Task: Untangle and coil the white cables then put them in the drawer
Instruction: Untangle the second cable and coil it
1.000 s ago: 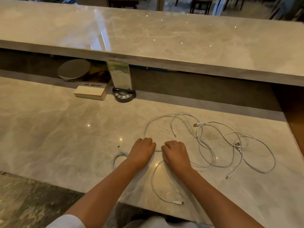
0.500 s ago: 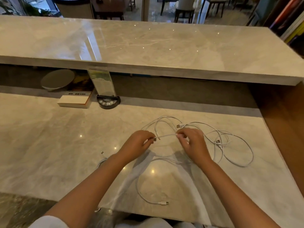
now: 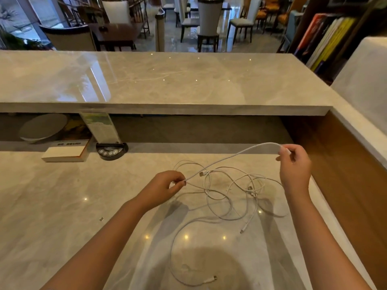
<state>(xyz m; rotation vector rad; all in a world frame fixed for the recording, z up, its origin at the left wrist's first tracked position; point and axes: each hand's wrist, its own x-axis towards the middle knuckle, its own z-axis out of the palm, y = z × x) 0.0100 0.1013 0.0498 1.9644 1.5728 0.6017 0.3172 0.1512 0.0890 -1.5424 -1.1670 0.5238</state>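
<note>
A tangle of thin white cables (image 3: 228, 193) lies on the lower marble counter (image 3: 62, 206). One strand (image 3: 234, 155) is lifted off the pile and stretched between my hands. My left hand (image 3: 165, 188) pinches it low, just above the counter. My right hand (image 3: 294, 162) pinches its plug end higher up and to the right. A long loop (image 3: 180, 258) of cable trails toward the near edge and ends in a connector (image 3: 211, 279). No drawer is in view.
A raised marble ledge (image 3: 167, 84) runs across the back. Under it sit a white box (image 3: 65, 151), a grey dish (image 3: 41, 127) and a black stand holding a card (image 3: 111, 150). A wooden side panel (image 3: 345, 174) closes the right. Chairs and tables stand beyond.
Both hands lifted off the counter and took hold of one cable. My right hand has since drawn its end up and to the right, stretching the strand. The view tilted upward.
</note>
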